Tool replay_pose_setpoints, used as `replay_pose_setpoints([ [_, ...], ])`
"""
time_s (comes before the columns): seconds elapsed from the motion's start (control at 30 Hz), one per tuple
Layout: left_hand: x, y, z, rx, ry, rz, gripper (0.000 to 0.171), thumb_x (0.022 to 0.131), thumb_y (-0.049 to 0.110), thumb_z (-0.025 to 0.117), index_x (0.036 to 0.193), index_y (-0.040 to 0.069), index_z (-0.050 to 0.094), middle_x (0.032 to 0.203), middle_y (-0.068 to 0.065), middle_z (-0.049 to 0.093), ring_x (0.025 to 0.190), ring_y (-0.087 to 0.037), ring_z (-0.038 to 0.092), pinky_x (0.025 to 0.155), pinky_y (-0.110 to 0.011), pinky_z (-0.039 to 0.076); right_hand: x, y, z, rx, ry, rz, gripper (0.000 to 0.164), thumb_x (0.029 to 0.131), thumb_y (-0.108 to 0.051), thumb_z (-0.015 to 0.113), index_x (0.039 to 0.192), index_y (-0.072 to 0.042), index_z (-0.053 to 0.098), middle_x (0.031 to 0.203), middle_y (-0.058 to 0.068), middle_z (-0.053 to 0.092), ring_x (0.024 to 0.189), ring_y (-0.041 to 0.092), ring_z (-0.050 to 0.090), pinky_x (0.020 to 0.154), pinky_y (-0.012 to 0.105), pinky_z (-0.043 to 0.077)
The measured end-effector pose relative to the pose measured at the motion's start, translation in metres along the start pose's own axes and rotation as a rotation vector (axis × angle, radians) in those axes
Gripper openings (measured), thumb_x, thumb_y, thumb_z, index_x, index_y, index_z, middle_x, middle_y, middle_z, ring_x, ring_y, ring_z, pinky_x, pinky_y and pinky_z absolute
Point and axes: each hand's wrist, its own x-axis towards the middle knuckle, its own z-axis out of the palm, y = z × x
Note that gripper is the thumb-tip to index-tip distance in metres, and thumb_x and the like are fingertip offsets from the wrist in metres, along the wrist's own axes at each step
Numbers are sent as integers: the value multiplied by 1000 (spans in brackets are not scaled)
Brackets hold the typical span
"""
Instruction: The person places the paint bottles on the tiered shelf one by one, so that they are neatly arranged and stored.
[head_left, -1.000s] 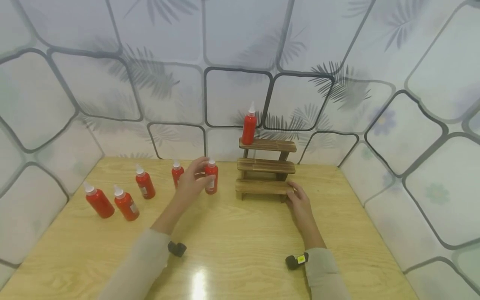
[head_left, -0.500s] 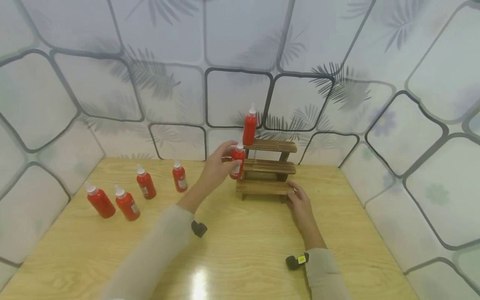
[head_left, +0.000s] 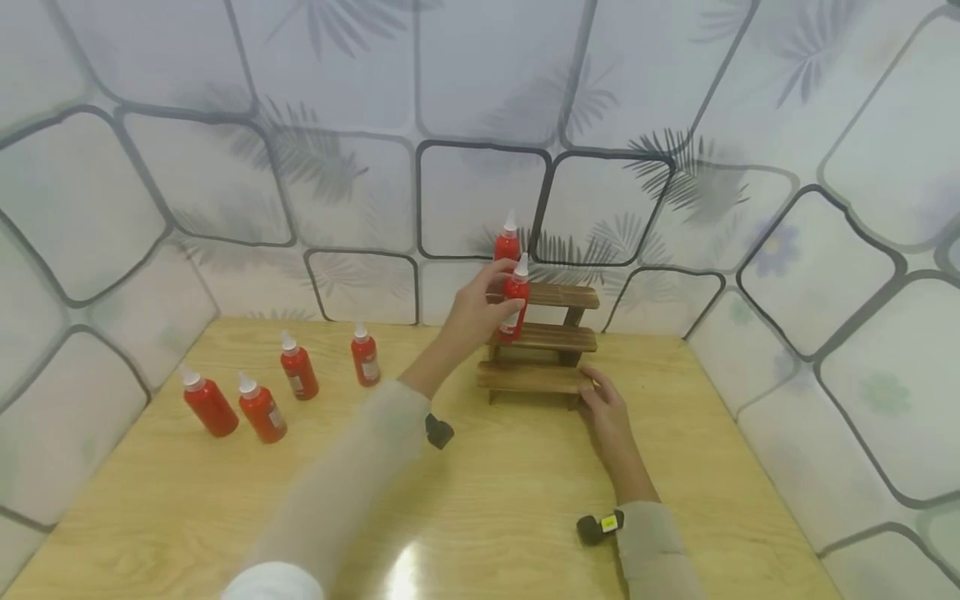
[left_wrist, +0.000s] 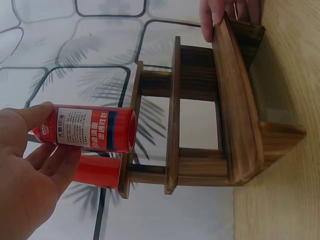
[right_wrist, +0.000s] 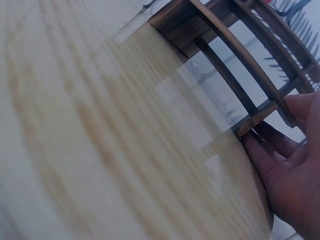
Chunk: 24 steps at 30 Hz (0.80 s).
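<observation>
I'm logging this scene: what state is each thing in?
Held bottle: nearly upright, top on, in the air
Left hand: gripping that bottle
Right hand: holding the rack
Rack: upright on the table
Rear bottle: top on, upright on top shelf
Four other bottles: tops on, upright on table

The head view is bright and slightly hazy, white glare (head_left: 403, 573) streaking the tabletop (head_left: 495, 492); both wrist views are dimmer; the right's foreground grain looks soft.

Indoors, room type unclear; patterned walls (head_left: 480, 200), wooden tabletop (head_left: 517, 492)
</observation>
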Motion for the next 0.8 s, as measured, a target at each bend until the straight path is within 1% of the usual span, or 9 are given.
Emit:
replay_pose_setpoints([
  [0.07,5,2,3,1,2,4,58,93,16,74,144,27,50,134,-5,64,112,-22,65,93,-39,57,0,-1,0,-4,-4,1,50,107,-24,50,154,-11,38,156,22,36,144,35,40,117,37,38],
  [0.2,14,6,10,6,3,21,59,92,16,74,145,27,50,136,-5,63,110,-19,64,90,-36,58,1,-1,0,-4,-10,0,51,107,-24,49,154,-10,37,155,23,37,144,36,40,117,38,38],
  [0.33,25,10,16,25,4,46,57,93,15,73,144,25,50,134,-5,64,108,-19,65,86,-35,59,1,-1,0,-13,-2,-3,50,107,-24,49,154,-10,37,155,23,38,144,36,41,116,37,39],
  [0.47,34,15,24,18,4,48,59,93,12,73,146,23,50,133,-7,64,113,-22,65,89,-35,59,2,-1,-1,-12,-2,-10,52,107,-26,50,154,-9,36,156,23,36,144,37,40,115,34,41],
  [0.6,42,19,31,18,1,50,60,93,10,72,148,20,48,136,-9,63,118,-24,64,94,-38,58,2,1,-2,13,4,-7,50,107,-22,50,153,-8,38,151,25,40,142,37,42,112,30,43],
  [0.7,47,21,34,29,6,36,60,94,10,71,148,21,48,137,-8,62,120,-23,64,96,-39,57,2,2,-1,44,-2,-2,49,107,-20,49,153,-8,38,149,24,41,141,36,43,113,29,43],
  [0.8,52,22,37,49,18,26,59,95,11,70,148,23,47,138,-6,62,121,-21,63,96,-38,57,2,1,0,40,-5,1,50,107,-21,50,153,-8,37,149,22,41,140,35,43,113,30,42],
])
